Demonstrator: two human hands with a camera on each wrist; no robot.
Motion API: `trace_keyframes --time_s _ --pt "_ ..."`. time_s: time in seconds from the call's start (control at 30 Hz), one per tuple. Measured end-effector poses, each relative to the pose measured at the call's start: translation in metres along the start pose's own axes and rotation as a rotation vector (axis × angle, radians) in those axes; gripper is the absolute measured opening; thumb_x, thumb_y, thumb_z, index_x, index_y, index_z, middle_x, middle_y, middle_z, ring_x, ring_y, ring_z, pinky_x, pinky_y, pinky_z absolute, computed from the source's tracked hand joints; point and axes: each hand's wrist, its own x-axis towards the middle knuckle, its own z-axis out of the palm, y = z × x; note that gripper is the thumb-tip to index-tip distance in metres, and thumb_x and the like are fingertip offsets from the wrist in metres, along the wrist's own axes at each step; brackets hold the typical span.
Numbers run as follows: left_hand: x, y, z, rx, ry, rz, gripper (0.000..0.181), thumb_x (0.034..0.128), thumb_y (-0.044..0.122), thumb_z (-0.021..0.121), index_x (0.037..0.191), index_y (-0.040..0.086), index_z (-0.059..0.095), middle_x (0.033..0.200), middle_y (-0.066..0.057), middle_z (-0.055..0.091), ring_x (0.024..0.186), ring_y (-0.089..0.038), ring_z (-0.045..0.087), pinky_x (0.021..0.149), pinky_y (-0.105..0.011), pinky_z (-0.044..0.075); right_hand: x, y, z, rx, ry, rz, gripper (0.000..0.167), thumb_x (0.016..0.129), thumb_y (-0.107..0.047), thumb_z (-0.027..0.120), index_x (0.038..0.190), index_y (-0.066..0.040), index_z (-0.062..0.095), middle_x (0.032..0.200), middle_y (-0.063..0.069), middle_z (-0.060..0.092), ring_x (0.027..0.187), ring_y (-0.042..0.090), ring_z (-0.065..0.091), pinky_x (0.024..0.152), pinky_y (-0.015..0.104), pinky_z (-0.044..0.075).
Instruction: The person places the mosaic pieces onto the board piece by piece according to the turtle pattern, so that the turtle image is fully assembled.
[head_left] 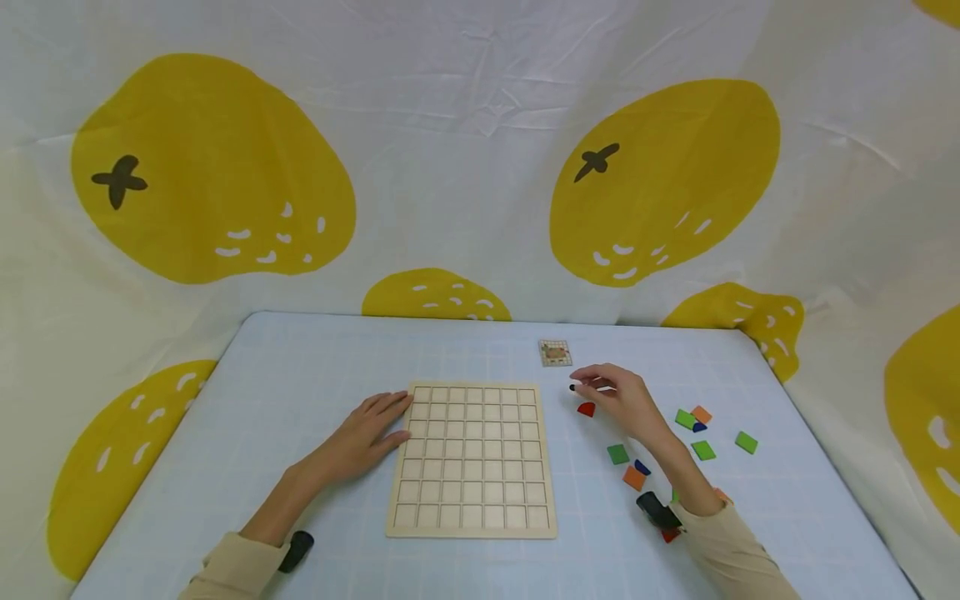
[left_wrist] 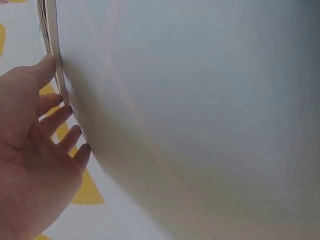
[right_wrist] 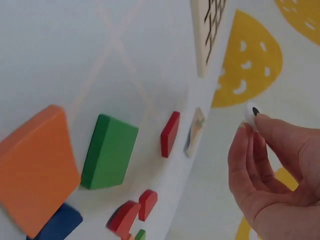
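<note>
- Your left hand [head_left: 360, 437]: fingers loosely extended, fingertips and thumb touching the left edge of the board.
- Wooden grid board [head_left: 472, 461]: flat on the tabletop [head_left: 315, 358], between your hands, its squares bare.
- Your right hand [head_left: 618, 398]: thumb and fingertips pinching a small white piece with a black oval [right_wrist: 255, 110], raised beyond the board's right edge.
- Red quarter-round piece [head_left: 587, 410]: on the tabletop, just below your right hand.
- Square printed card [head_left: 555, 353]: past the board's far right corner.
- Dark-green tile [head_left: 618, 454], orange tile [head_left: 634, 477], blue segment [head_left: 642, 467]: grouped between board and your right forearm.
- Three light-green tiles [head_left: 746, 442]: right of that forearm, one beside a second orange tile [head_left: 702, 414].
</note>
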Motion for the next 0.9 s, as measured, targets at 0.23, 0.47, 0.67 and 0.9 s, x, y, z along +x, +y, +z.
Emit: trace_keyframes --time_s 0.23,0.47,0.67,0.9 --pt "0.000 0.001 -0.001 0.000 0.000 -0.003 0.060 0.1034 0.024 0.065 0.154 -0.001 0.043 0.157 -0.020 0.044 0.144 -0.045 0.038 0.113 -0.063 0.034 0.013 -0.010 0.016 0.069 -0.027 -0.062 0.021 0.097 -0.008 0.073 0.116 0.000 0.074 0.112 0.015 0.074 0.099 0.031 0.070 0.080 0.028 0.060" --pt "-0.001 0.001 0.000 -0.018 -0.002 -0.002 0.061 0.1034 0.023 0.065 0.154 -0.002 0.042 0.158 -0.021 0.043 0.144 -0.047 0.036 0.114 -0.064 0.033 0.025 -0.020 0.034 0.125 -0.054 -0.078 0.021 0.096 -0.007 0.073 0.116 -0.001 0.075 0.114 0.014 0.073 0.097 0.028 0.072 0.080 0.027 0.059" --pt "-0.001 -0.001 0.002 -0.012 -0.009 -0.014 0.061 0.1037 0.024 0.064 0.154 -0.002 0.042 0.158 -0.021 0.043 0.145 -0.047 0.035 0.114 -0.064 0.032 0.034 -0.030 0.052 0.153 -0.105 -0.096 0.022 0.096 -0.008 0.073 0.116 0.000 0.074 0.113 0.015 0.073 0.099 0.027 0.070 0.085 0.032 0.059" --pt "0.000 -0.001 0.003 -0.015 -0.011 -0.012 0.061 0.1037 0.023 0.064 0.154 -0.002 0.042 0.158 -0.021 0.042 0.145 -0.047 0.035 0.115 -0.064 0.032 0.045 -0.040 0.070 0.201 -0.128 -0.177 0.020 0.096 -0.005 0.072 0.114 0.004 0.074 0.110 0.018 0.074 0.098 0.030 0.070 0.086 0.044 0.059"
